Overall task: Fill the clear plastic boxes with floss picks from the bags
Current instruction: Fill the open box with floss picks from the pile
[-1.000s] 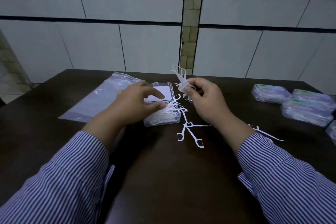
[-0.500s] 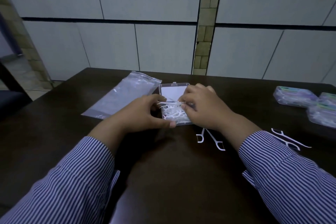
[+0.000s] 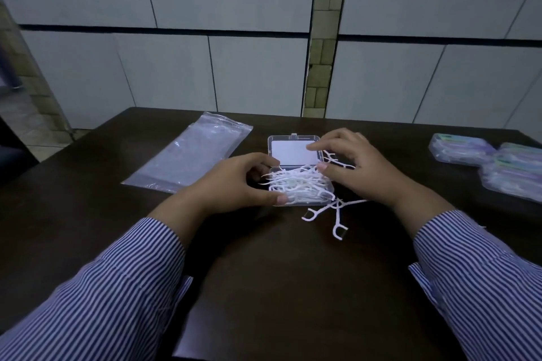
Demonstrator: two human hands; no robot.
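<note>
Head | open box (image 3: 294,152) heaped with floss picks (image 3: 296,182) | bag (image 3: 190,155) flat

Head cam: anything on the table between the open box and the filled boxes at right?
The right hand covers part of that stretch; beyond it, bare dark table up to the filled boxes.

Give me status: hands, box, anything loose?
Left hand grips the open box. Right hand touches the picks heaped in it. Two stray picks on the table by the box.
</note>
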